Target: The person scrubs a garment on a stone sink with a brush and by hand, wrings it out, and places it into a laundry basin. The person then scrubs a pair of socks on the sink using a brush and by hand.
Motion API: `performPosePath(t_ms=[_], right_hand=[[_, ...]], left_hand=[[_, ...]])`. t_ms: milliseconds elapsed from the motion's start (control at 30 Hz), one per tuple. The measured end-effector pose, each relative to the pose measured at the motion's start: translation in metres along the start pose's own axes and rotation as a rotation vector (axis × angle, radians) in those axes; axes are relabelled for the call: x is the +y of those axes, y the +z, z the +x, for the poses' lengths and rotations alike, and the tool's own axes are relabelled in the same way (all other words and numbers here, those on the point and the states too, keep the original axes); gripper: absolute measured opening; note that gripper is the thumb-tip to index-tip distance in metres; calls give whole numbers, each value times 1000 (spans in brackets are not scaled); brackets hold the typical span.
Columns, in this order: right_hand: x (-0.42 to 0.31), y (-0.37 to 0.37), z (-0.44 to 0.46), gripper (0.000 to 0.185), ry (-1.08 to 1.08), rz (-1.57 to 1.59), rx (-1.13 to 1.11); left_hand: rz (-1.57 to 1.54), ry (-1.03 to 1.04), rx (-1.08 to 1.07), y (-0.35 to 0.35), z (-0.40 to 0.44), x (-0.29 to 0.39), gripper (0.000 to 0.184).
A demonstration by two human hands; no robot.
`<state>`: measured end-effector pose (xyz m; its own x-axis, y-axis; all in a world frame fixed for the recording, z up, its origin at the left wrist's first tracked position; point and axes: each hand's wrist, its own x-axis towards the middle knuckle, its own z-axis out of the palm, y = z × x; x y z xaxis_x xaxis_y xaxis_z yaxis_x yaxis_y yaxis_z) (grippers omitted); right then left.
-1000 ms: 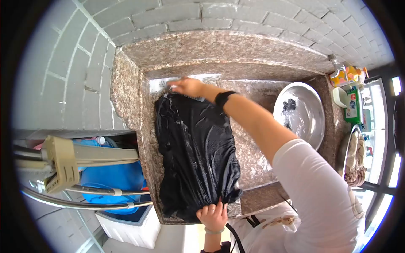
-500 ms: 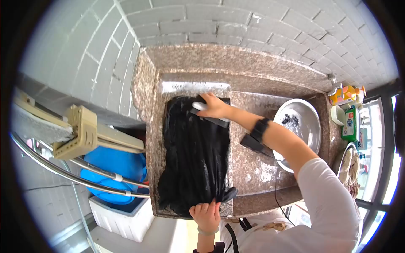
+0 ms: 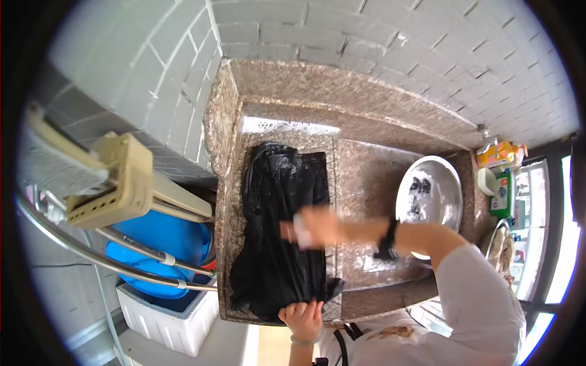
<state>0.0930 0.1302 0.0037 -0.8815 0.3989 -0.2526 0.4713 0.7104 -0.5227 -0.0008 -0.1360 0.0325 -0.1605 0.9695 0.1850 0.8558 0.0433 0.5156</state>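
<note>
A wet black garment (image 3: 274, 201), possibly trousers, lies spread over the left slab of the stone washing sink (image 3: 366, 158). My left hand (image 3: 302, 318) pinches its near edge, at the front of the slab. Over the middle of the cloth is my right hand (image 3: 322, 227), smeared by motion. It is closed around a small white block (image 3: 301, 230), whose exact kind I cannot make out. A dark band circles the right wrist.
Right of the garment, a steel basin (image 3: 448, 183) holds a little dark cloth and suds. Bottles (image 3: 503, 152) and a green pack (image 3: 502, 196) stand on the right ledge. To the left are metal rails (image 3: 122, 262), a blue tub (image 3: 162, 238) and a white box (image 3: 168, 323).
My right hand has moved from the garment's far end toward me, to its middle, with the white block. My left hand stays at the near edge. The view has shifted slightly.
</note>
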Motion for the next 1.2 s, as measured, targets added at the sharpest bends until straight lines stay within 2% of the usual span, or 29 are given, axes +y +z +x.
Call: performPosePath(t_ms=[33, 67, 133, 167, 200, 233, 267, 300, 333, 467, 500, 533, 567, 600, 633, 700, 767, 833, 867, 933, 1000, 1067, 1100, 1133, 1200], right_hand=[[18, -45, 31, 44, 182, -168, 11], [71, -38, 66, 53, 151, -323, 232], [115, -44, 111, 57, 209, -463, 475], [110, -52, 111, 58, 323, -356, 380], [105, -52, 106, 57, 290, -415, 423], [75, -58, 88, 53, 310, -361, 290], [52, -42, 61, 45, 105, -345, 276], [4, -36, 26, 42, 307, -71, 58], [-5, -34, 15, 42, 307, -76, 65], [-10, -6, 16, 40, 18, 57, -73], [9, -49, 52, 35, 135, -28, 67], [60, -46, 94, 38, 233, -16, 227], [86, -59, 126, 52, 147, -255, 266], [96, -78, 144, 57, 206, -318, 218], [136, -70, 174, 65, 113, -215, 220], [146, -82, 184, 74, 10, -127, 241], [81, -151, 139, 94, 524, 1026, -359], [89, -124, 132, 119, 411, 632, -356], [79, -115, 122, 121, 370, 480, -360], [72, -86, 114, 109, 412, 131, -345], [70, -84, 94, 90, 365, 180, -354], [75, -82, 50, 70, 322, 644, -337], [68, -91, 19, 62, 309, 962, -306], [54, -113, -14, 55, 287, 1269, -271], [21, -159, -75, 48, 342, 1493, -148]], left_hand=[[-25, -19, 13, 4, -2, -2, 19], [-18, -10, 40, 7, -2, -3, 19], [5, -12, -6, 7, -1, -4, 19], [-8, -18, -4, 6, 0, -2, 18], [-19, -18, -2, 4, 3, -2, 17], [-37, -33, -5, 3, 4, -1, 16], [-44, -20, 3, 2, 5, 0, 16], [-46, -8, 9, 3, 6, 0, 16], [-42, 1, 11, 3, 5, -3, 16], [-32, -2, -4, 4, 5, -4, 15], [-42, -13, 5, 7, 2, -4, 15], [-35, -9, -5, 8, 3, -6, 15], [-11, -4, 4, 9, 6, -7, 15], [12, -11, 8, 6, 7, -2, 15], [-10, -21, -38, 4, 7, -1, 18], [-10, -41, -54, 1, 11, 3, 19], [1, -17, -34, -1, 21, 3, 19], [63, -1, -75, -3, 26, 7, 18], [77, 1, -71, -5, 30, 10, 18], [92, 13, -109, -10, 43, 15, 21], [112, 28, -87, -12, 52, 15, 27], [103, -220, -200, -15, 65, 21, 38], [128, -333, -355, -15, 71, 19, 67], [126, -336, -341, -18, 85, 24, 67], [115, -342, -187, -22, 118, 39, 110]])
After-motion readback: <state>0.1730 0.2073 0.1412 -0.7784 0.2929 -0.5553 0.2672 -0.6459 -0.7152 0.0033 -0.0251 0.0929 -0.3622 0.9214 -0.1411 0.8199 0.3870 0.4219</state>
